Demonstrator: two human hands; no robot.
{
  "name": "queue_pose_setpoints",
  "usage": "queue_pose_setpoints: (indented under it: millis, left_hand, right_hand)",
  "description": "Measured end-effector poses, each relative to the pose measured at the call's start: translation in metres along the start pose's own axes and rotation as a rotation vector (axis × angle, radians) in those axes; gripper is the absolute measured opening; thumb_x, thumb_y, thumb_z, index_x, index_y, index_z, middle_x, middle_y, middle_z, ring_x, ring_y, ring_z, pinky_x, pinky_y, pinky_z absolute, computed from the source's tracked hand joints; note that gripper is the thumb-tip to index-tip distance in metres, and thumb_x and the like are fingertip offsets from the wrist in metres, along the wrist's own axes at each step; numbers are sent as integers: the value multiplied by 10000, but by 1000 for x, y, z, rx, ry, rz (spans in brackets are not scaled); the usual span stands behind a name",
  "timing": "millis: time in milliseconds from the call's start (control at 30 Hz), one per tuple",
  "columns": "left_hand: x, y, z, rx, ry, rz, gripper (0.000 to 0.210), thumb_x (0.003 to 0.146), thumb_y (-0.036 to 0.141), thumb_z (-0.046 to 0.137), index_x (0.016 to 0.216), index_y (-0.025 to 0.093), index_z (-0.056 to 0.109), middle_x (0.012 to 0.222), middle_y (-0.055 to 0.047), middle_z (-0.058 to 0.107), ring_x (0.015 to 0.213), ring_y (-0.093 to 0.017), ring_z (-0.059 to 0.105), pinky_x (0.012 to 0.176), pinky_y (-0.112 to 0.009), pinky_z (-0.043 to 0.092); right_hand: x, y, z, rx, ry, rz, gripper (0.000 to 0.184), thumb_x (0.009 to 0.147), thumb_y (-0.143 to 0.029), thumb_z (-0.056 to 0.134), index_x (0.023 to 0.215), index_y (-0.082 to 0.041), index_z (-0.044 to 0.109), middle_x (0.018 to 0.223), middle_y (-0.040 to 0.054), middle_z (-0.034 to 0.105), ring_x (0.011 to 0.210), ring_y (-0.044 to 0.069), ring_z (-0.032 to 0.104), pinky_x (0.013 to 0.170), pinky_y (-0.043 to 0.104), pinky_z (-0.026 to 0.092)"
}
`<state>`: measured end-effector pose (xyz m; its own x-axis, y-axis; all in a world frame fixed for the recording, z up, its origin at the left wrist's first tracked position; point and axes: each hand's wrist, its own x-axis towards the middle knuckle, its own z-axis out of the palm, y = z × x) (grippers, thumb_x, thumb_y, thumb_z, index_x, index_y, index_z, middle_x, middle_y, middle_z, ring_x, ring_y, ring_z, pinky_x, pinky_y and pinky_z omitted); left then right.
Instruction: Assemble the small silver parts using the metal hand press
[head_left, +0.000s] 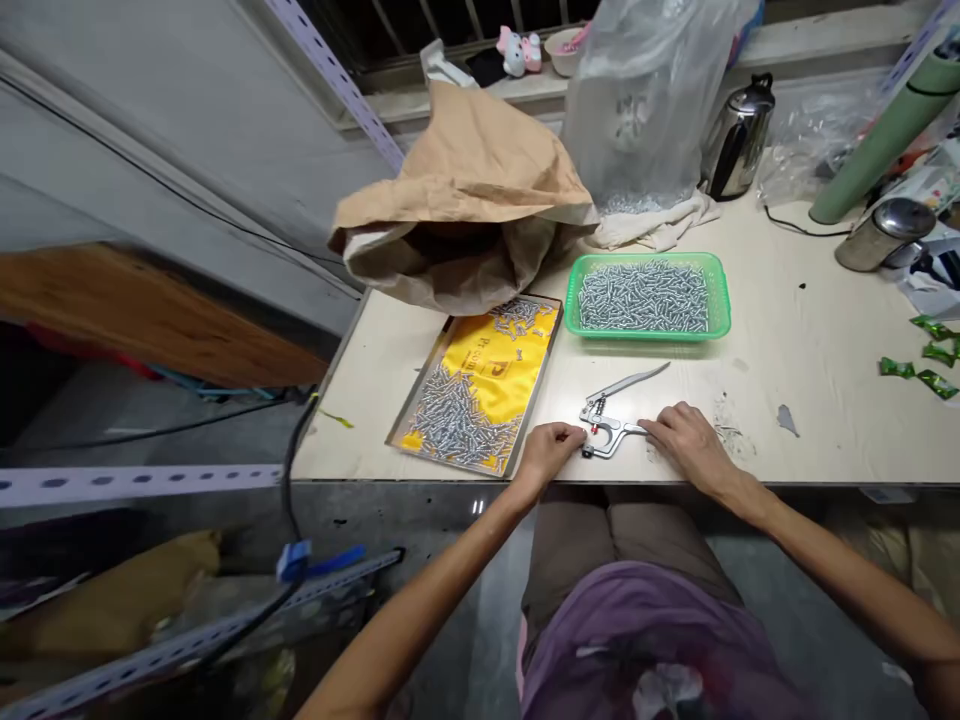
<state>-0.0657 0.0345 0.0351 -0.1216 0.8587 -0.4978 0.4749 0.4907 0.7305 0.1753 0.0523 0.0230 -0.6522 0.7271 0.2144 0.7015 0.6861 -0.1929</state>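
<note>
Silver snap-fastener pliers lie by the table's front edge, their handles spread apart and pointing right. My right hand has its fingers closed on the end of the lower handle. At the jaw end, my left hand is pinched, its fingertips right beside the jaws; whatever is between them is too small or hidden to make out. Left of that hand, a shallow tray with a yellow cloth lining holds a heap of small metal pieces. Behind the pliers stands a green plastic basket full of similar pieces.
A brown paper bag lies with its mouth over the tray's far end. Behind the basket are a clear plastic bag and a white cloth. A steel kettle, a flask and green wrapped sweets are on the right.
</note>
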Motion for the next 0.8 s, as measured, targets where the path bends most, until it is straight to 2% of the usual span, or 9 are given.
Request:
queue_pose_setpoints:
  millis: [133,200,333,533,633,700,800]
  left_hand:
    - [0,5,-2,-93,-122,-114,393,668,528,639,663,135,632,440,64,433,385,-57,372,406,-183,234]
    - [0,9,-1,-135,-164,-167,412,642,542,661,623,136,594,453,64,431,357,-38,328,381,-184,201]
    - [1,14,-1,-167,-193,-232,405,624,521,704,627,135,583,484,54,467,335,-25,311,353,-185,166]
    - [0,15,-3,-100,-241,-288,372,639,477,736,676,123,626,444,74,430,330,-27,325,349,-178,169]
    - [0,13,-3,-69,-283,-309,336,654,439,737,702,120,647,456,69,464,331,-30,342,352,-178,192]
    - [-1,11,-3,-42,-308,-313,319,665,430,731,669,125,640,443,68,466,328,-34,342,353,-179,205]
    - [-3,10,-1,-14,-331,-315,330,670,439,726,613,134,611,413,71,447,331,-39,352,355,-173,231]
  right_hand:
    - [6,5,-2,3,-26,-20,219,929,-158,490,1033,-200,678,798,65,584,792,214,451,697,329,358]
    - [7,7,-3,1,-28,-29,224,932,-159,483,1032,-198,679,802,66,584,796,216,448,703,330,358]
    - [6,8,-2,17,-39,-45,259,934,-134,459,1072,-202,667,825,72,582,803,216,448,710,330,359]
    - [8,9,-2,30,-68,-53,254,922,-130,479,1083,-205,661,822,78,586,797,215,463,710,330,360]
    - [12,15,-5,81,-132,-62,230,908,-231,549,1121,-211,637,965,101,606,897,237,503,767,352,400]
    - [18,22,-6,133,-143,-74,430,865,-374,624,1247,-188,559,1208,150,549,1086,290,481,867,411,414]
    - [32,35,-5,176,-168,-99,821,760,-556,688,1405,-152,381,1451,200,346,1314,366,313,1008,518,343]
